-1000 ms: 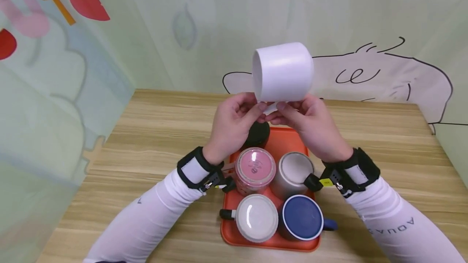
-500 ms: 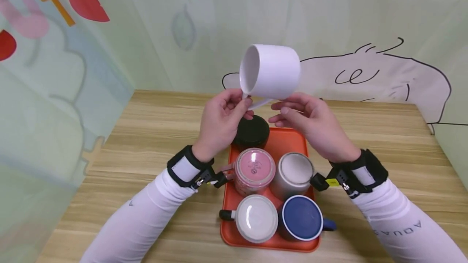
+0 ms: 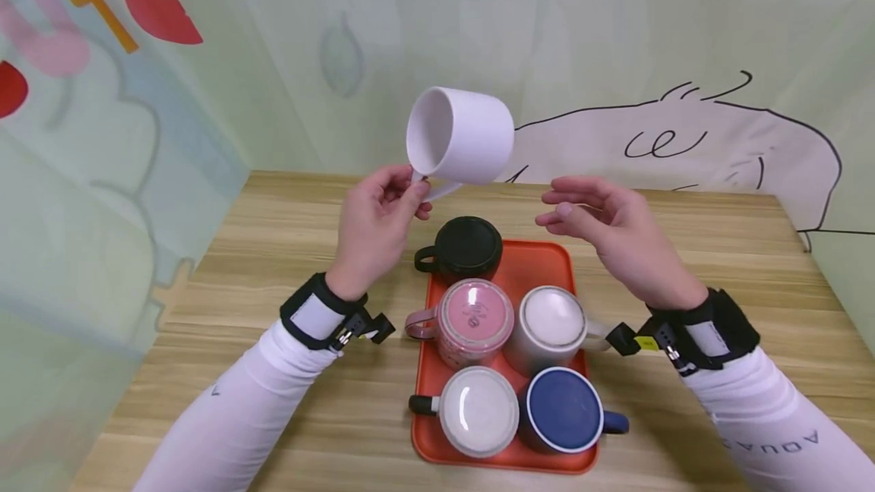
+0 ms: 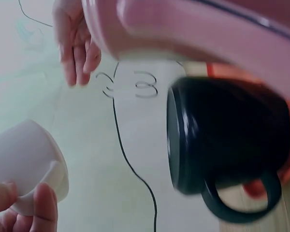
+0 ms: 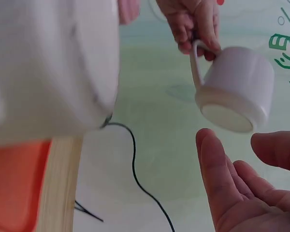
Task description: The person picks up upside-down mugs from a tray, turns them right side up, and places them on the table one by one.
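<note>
My left hand [image 3: 376, 226] pinches the handle of a white mug [image 3: 472, 135], held in the air above the far end of the tray. The mug lies tipped on its side, its mouth facing left and its handle pointing down. To the right, my right hand [image 3: 615, 230] hovers with loosely extended fingers and touches nothing. In the right wrist view the mug's base [image 5: 227, 118] faces toward that hand, with a gap between them. Below the left hand, a black mug [image 3: 468, 245] stands upside down at the tray's far left.
The red-orange tray [image 3: 540, 260] also bears an upside-down pink mug [image 3: 476, 317], a grey-white mug [image 3: 550, 325], a white mug with a black handle [image 3: 478, 410] and a blue mug [image 3: 563, 408]. Several handles jut past its edges. A printed cloth [image 3: 581, 21] hangs behind the wooden table [image 3: 301, 234].
My left hand has carried the white mug leftward, turning its mouth more into view. The right hand has let go of the handle and drawn away to the right.
</note>
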The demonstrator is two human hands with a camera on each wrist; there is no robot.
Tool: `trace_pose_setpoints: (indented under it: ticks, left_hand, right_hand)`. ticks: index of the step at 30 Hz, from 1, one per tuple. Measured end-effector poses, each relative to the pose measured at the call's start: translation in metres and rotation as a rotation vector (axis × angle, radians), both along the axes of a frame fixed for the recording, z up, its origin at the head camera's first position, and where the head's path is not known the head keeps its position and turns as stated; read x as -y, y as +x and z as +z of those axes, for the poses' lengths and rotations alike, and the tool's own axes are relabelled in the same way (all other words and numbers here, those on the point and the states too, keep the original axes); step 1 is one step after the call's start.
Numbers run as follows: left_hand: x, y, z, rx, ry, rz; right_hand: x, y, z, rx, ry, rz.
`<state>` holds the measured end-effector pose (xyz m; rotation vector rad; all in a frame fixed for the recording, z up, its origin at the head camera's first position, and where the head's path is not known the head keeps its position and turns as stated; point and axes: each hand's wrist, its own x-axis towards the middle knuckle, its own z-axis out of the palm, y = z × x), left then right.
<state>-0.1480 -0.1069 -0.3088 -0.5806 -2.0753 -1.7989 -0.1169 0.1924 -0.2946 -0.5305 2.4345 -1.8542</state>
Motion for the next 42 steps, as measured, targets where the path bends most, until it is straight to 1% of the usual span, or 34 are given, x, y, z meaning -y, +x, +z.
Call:
trace_pose_setpoints:
  ticks: [6,11,15,18,24,26,29,34,42]
  left_hand:
    - [0.021,-0.002,-0.001,-0.021,-0.044,0.072]
    - [0.038,-0.004,-0.007,-0.034,-0.123,0.157]
    - [0.051,-0.004,-0.010,-0.040,-0.184,0.216]
    - [0.060,-0.004,-0.014,-0.053,-0.223,0.252]
    - [0.077,-0.007,-0.021,-0.111,-0.328,0.330]
    - [0.082,-0.008,-0.024,-0.118,-0.365,0.356]
    - [0.089,-0.009,-0.028,-0.116,-0.413,0.387]
    - [0.101,-0.013,-0.035,-0.108,-0.474,0.428]
    - [0.112,-0.018,-0.046,-0.069,-0.553,0.465]
  right_hand:
    - [-0.014,0.003,-0.002,-0.045,0.138,-0.067]
    - [-0.026,0.005,-0.006,-0.085,0.277,-0.124]
    - [-0.035,0.005,-0.010,-0.143,0.369,-0.154]
    - [-0.042,0.005,-0.015,-0.194,0.427,-0.158]
    - [-0.057,0.007,-0.024,-0.287,0.505,-0.165]
    - [-0.061,0.007,-0.027,-0.315,0.534,-0.178]
    - [-0.067,0.007,-0.031,-0.350,0.576,-0.192]
    - [-0.078,0.010,-0.036,-0.379,0.633,-0.190]
    - [-0.091,0.013,-0.045,-0.400,0.712,-0.192]
